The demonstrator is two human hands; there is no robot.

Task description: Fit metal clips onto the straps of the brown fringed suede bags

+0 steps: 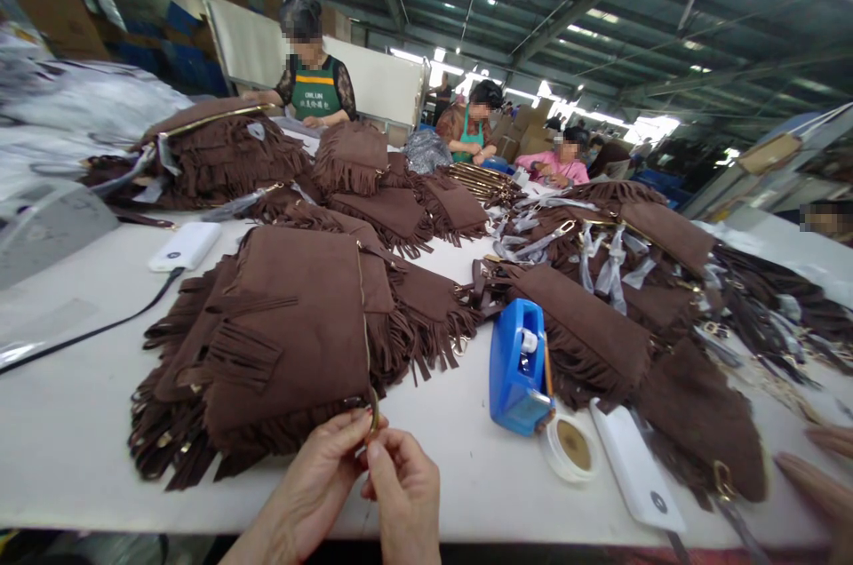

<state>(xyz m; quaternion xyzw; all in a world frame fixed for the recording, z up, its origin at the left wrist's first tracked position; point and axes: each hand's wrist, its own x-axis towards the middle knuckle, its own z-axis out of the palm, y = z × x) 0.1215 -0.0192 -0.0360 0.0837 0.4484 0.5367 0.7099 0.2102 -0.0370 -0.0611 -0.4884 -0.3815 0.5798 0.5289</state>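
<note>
Head view: your left hand (pixel 318 478) and right hand (pixel 404 494) pinch metal ring (pixel 374 412) at fringed suede bag (pixel 286 334) corner. Bag looks soft, floppy, light; support body, grip hardware.

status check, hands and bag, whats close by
Left hand and right hand pinch the metal ring at the brown fringed bag corner. Blue tape dispenser just right.

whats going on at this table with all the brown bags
A person's left hand and right hand pinch a gold metal ring at the corner of a brown suede fringed bag lying on the white table. A blue tape dispenser stands beside it, more fringed bags are piled behind, and other workers sit at the far end.
</note>
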